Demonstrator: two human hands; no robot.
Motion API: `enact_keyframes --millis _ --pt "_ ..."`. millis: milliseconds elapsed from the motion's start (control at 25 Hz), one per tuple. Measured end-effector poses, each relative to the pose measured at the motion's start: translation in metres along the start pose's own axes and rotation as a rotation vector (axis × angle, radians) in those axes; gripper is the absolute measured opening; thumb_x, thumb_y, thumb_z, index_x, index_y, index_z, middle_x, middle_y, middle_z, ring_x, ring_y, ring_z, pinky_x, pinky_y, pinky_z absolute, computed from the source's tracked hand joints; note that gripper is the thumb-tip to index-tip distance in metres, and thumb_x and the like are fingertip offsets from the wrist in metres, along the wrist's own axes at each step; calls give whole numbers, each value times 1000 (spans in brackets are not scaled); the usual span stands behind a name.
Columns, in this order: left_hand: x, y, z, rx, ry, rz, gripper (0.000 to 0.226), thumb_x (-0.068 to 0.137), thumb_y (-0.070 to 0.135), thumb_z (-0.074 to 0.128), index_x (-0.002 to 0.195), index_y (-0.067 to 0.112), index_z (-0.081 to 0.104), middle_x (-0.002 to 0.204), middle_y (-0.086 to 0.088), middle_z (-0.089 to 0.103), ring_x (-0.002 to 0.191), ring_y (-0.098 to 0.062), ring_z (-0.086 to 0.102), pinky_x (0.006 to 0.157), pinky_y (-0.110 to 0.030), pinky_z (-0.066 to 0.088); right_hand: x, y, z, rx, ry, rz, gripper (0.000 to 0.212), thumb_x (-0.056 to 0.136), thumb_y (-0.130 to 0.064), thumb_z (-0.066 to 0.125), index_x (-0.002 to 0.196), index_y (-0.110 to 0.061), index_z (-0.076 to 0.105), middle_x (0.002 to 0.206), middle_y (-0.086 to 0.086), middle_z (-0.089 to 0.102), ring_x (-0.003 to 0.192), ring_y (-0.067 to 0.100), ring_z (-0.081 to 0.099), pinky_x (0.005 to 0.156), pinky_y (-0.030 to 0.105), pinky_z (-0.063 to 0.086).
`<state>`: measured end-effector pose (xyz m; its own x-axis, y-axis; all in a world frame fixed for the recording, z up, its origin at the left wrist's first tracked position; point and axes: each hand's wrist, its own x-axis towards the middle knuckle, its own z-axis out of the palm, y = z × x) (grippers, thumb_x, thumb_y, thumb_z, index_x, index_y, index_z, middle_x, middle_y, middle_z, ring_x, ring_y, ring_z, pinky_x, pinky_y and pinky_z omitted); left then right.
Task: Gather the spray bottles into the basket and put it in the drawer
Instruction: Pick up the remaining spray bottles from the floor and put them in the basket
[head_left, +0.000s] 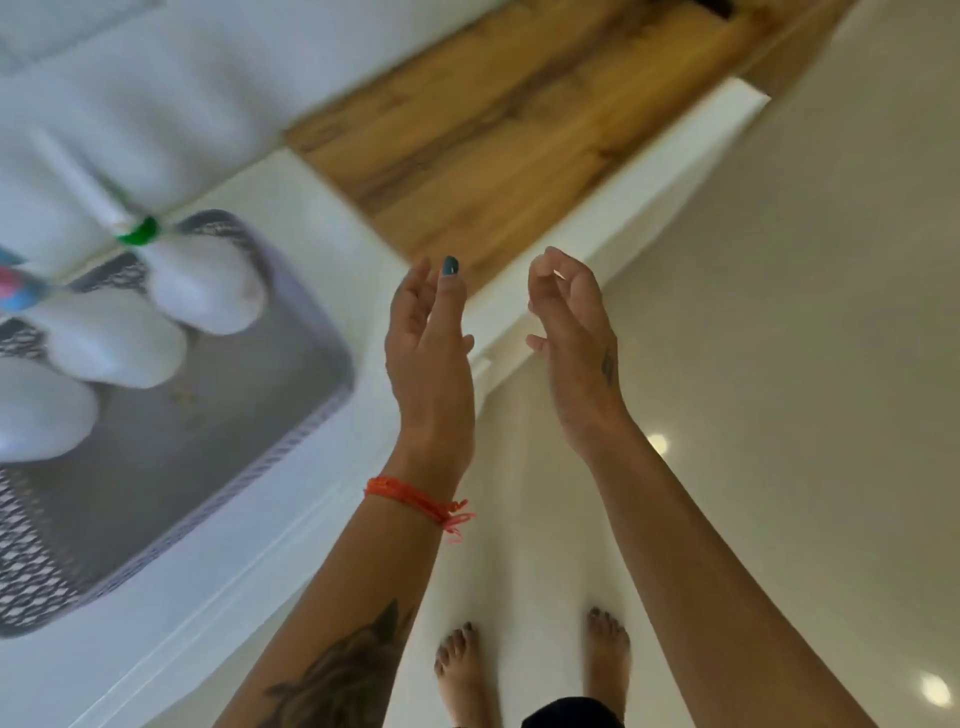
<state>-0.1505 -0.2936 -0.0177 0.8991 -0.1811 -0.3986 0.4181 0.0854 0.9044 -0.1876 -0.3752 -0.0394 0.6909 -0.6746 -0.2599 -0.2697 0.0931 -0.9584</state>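
Bright, motion-blurred leftward, glare on floor (779, 312)

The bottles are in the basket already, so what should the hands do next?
Probably reach left and take hold of the basket. Three bottles already stand in it on the white counter, and both the left hand and right hand hang free, holding nothing.

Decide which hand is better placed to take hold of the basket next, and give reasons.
Probably the left hand: it hangs empty beside the basket holding the spray bottles. The right hand, also empty, is farther away.
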Motion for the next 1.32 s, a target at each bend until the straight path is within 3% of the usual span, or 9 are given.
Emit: enact_keyframes --millis 80,400,560,720,880,1120,1320 --pt "-23 -20 40 62 -100 -28 43 93 40 49 133 25 45 109 23 53 120 -14 53 96 -31 47 -8 10 -57 52 99 16 66 77 -62 43 135 -30 41 138 -10 47 123 8 46 105 42 40" --pt "-151 -121 205 292 -521 -97 48 92 42 50 136 26 42 125 14 51 121 -12 52 99 -33 45 -65 69 -280 206 489 108 58 85 -59 44 135 -30 41 136 -10 46 124 14 46 105 45 40" --pt "-225 -175 276 352 -642 -141 47 91 40 53 135 27 44 124 13 51 122 -13 51 100 -34 45 -105 98 -381 284 632 144 53 88 -55 45 135 -29 41 138 -6 45 125 17 46 106 45 39" --pt "-316 -236 351 425 -783 -175 48 90 41 54 135 28 45 121 18 52 122 -11 51 101 -35 45 -158 133 -491 388 764 183 60 78 -61 45 132 -32 44 133 -6 50 121 13 48 106 43 40" --pt "-402 -292 416 506 -901 -215 47 90 39 54 134 27 47 129 14 53 121 -12 52 102 -36 45 -211 166 -590 429 918 210 63 75 -62 43 131 -33 45 133 -5 51 122 11 49 106 44 40" --pt "-507 -365 490 635 -1114 -233 41 91 36 54 131 27 49 119 16 54 120 -12 53 100 -35 46 -276 213 -702 549 1177 242 58 76 -62 45 127 -35 48 126 -7 54 117 10 52 104 45 41" --pt "-576 -432 545 744 -1268 -278 40 90 35 56 128 25 52 126 11 56 119 -12 54 99 -36 47 -320 255 -782 618 1383 274 59 75 -60 45 127 -34 48 119 -16 53 118 10 52 104 45 41"
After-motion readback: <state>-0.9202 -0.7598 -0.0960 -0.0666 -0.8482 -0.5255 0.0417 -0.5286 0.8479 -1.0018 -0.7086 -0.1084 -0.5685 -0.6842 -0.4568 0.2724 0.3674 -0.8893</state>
